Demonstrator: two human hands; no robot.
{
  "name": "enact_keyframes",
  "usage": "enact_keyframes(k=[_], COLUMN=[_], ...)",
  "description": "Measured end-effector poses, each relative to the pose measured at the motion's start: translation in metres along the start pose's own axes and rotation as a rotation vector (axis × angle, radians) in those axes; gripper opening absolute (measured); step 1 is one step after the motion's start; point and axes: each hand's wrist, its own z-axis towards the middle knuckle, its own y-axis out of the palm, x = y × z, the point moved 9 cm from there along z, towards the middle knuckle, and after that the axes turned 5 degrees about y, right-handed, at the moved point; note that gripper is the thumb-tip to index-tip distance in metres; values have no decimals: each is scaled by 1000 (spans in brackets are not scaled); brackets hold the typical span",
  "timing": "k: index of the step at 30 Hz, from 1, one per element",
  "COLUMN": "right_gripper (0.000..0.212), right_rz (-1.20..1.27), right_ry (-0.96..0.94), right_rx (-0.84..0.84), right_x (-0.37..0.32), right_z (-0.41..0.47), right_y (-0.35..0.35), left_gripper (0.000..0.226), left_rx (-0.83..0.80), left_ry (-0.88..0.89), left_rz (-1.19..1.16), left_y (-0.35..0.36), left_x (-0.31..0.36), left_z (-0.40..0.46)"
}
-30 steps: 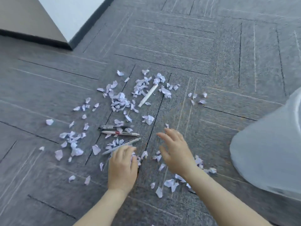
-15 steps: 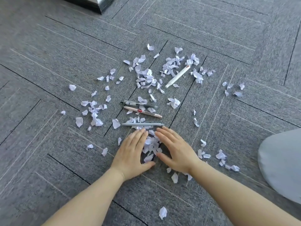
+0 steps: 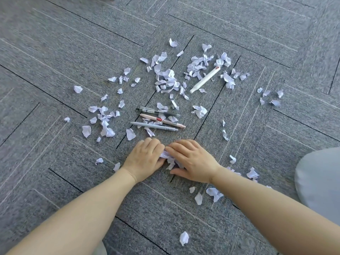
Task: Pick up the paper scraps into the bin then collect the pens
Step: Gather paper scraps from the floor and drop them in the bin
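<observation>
White paper scraps [image 3: 166, 79] lie scattered over the grey carpet. My left hand [image 3: 144, 159] and my right hand [image 3: 193, 161] press together on the floor, cupping a small heap of scraps [image 3: 168, 158] between them. Just beyond my fingers lie three pens side by side: a black pen [image 3: 156, 111], a pink pen [image 3: 162, 120] and a grey pen [image 3: 153, 126]. A white pen [image 3: 205, 79] lies farther off among the scraps. The pale bin [image 3: 320, 183] shows at the right edge.
The floor is grey carpet tile [image 3: 73, 43] with dark seams. Loose scraps also lie near my right forearm [image 3: 214, 194] and one close to me [image 3: 184, 238]. A small separate group of scraps [image 3: 270, 97] sits at the right.
My hands have drawn closer together and toward me, squeezing the heap of scraps between them. The view has tilted down; the wall corner has left the top.
</observation>
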Motion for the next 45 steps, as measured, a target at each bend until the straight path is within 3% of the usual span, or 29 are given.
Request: enact_keyframes(k=[4, 8, 10, 12, 14, 16, 19, 22, 26, 29, 31, 35, 37, 39, 41, 43, 45], right_gripper=[44, 17, 8, 16, 16, 11, 21, 27, 25, 30, 31, 23, 34, 33, 24, 20, 19], right_rz=[-62, -77, -50, 2, 167, 396, 558, 492, 329, 246, 280, 428, 448, 357, 336, 423, 555], right_ry=[116, 66, 102, 229, 462, 678, 822, 924, 1092, 1309, 1458, 1711, 1812, 1788, 1570, 1289, 1068], right_rx=[39, -41, -78, -58, 85, 260, 620, 937, 1170, 1179, 1088, 701, 596, 771, 1084, 1229, 1186], right_x=[5, -3, -4, 0, 16, 34, 53, 67, 77, 86, 96, 119, 119, 112, 101, 88, 85], right_z=[16, 28, 22, 9, -9, -30, -63, -117, -219, -294, -333, -388, -405, -410, -389, -338, -274], right_y=[-6, -6, -3, -6, -27, -61, -153, -261, -358, -381, -370, -318, -305, -322, -350, -372, -368], left_gripper=[19, 32, 27, 25, 26, 25, 28, 25, 24, 24, 25, 26, 41, 46, 40, 34, 26], left_rx=[62, 56, 52, 96, 209, 323, 466, 556, 645, 587, 518, 217, 113, 134, 327, 497, 521], left_ry=[57, 25, -46, -234, -474, -545, -423, -249, 41, 195, 287, 444, 483, 502, 504, 445, 305], left_rz=[39, 20, -33, -163, -349, -525, -824, -1119, -1246, -1257, -1153, -558, -456, -732, -996, -1012, -916], left_y=[-5, -9, -12, -22, -36, -57, -110, -176, -259, -282, -276, -231, -214, -223, -246, -254, -230], left_x=[1, -6, -9, -19, -28, -13, 41, 106, 207, 286, 329, 392, 399, 391, 362, 316, 256], left_z=[5, 9, 2, -6, -7, 16, 84, 150, 211, 236, 245, 257, 255, 247, 240, 233, 228])
